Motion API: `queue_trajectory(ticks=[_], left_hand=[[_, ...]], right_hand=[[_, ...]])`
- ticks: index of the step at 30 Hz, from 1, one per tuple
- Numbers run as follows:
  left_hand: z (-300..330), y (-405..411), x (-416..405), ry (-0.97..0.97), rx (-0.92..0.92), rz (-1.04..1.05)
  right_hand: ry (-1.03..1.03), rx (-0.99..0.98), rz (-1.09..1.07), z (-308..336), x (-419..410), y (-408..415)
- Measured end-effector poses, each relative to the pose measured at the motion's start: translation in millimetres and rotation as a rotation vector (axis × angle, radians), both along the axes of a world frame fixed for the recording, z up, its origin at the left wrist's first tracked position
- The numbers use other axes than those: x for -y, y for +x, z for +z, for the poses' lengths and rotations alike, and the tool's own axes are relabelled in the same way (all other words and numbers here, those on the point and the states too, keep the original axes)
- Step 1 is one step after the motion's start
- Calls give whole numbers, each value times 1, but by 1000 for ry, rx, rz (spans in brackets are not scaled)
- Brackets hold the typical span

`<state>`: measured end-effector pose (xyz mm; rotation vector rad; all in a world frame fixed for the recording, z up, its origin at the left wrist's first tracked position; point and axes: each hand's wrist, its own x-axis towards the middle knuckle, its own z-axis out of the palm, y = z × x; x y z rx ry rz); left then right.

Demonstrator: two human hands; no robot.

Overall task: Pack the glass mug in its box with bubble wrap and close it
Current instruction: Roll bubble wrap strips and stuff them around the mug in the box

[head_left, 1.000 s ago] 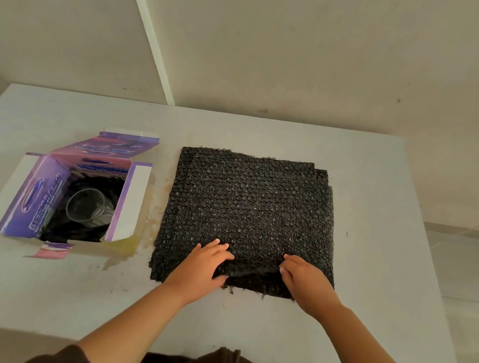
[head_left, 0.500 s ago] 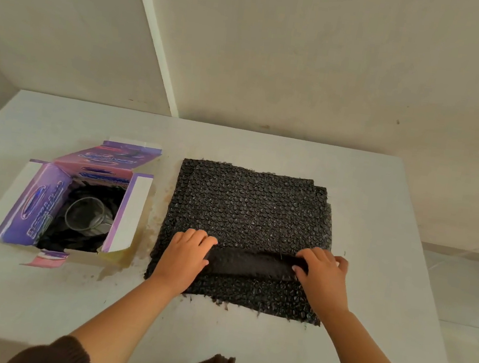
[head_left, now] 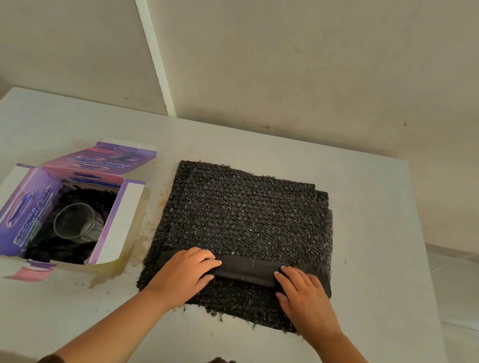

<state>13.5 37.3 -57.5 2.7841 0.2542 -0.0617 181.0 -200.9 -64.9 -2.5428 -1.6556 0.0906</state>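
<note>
Head view, single frame. Both hands lay on the black bubble wrap [head_left: 245, 221], which was spread flat on the white table [head_left: 382, 200]. The near edge of the wrap had been turned over into a narrow smooth roll [head_left: 246, 270] running crosswise between the hands.

Left hand [head_left: 183, 271]: palm down on the left end of the roll, fingers curled over its top edge and gripping it. Right hand [head_left: 305, 296]: palm down on the right end of the roll, fingers bent over the fold and holding it in the same way. The two hands were apart, with a stretch of bare roll showing between their fingertips. A strip of bubbled wrap lay under and nearer than both wrists, ragged along its near edge. The rest of the sheet extended away beyond the fingertips, with a second layer visible at its far right corner.

Purple box [head_left: 55, 203]: well to the left of the left hand, standing on the table with its top flaps open. Glass mug [head_left: 77, 222]: inside the box, tilted, resting on dark padding [head_left: 49, 250]; it was clear of both hands. A pink flap [head_left: 31, 272] lay flat on the table at the near side of the box. Brownish stains [head_left: 146, 230] marked the tabletop between the box and the wrap.
</note>
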Motion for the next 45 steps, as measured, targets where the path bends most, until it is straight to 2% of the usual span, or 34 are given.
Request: queue_trajectory(ticks=[3, 7, 12, 15, 17, 20, 25, 31, 36, 39, 41, 45], left_hand=[[7, 11, -8, -114, -48, 121], [16, 31, -19, -30, -59, 150], [14, 46, -31, 168, 76, 137], [6, 47, -26, 161, 137, 40], [5, 45, -22, 125, 110, 35], [2, 40, -21, 97, 14, 43], [5, 48, -28, 133, 8, 68], [14, 79, -43, 70, 8, 125], [18, 99, -56, 185, 46, 126], [13, 97, -52, 188, 95, 46], [9, 92, -49, 140, 68, 61], [2, 86, -50, 128, -14, 66]], right_hand=[[67, -35, -52, 8, -12, 10], [59, -72, -144, 17, -37, 30], [34, 34, -195, 20, -57, 49], [51, 60, -209, 16, -63, 51], [69, 79, -207, 12, -64, 51], [33, -2, -174, 12, -60, 47], [-28, -86, -92, 15, -53, 50], [-22, -137, -212, 27, -81, 71], [-57, -39, -305, 20, -92, 81], [-2, -7, -294, 16, -92, 78], [24, -61, -250, 14, -89, 75], [-73, -85, -169, 12, -80, 78]])
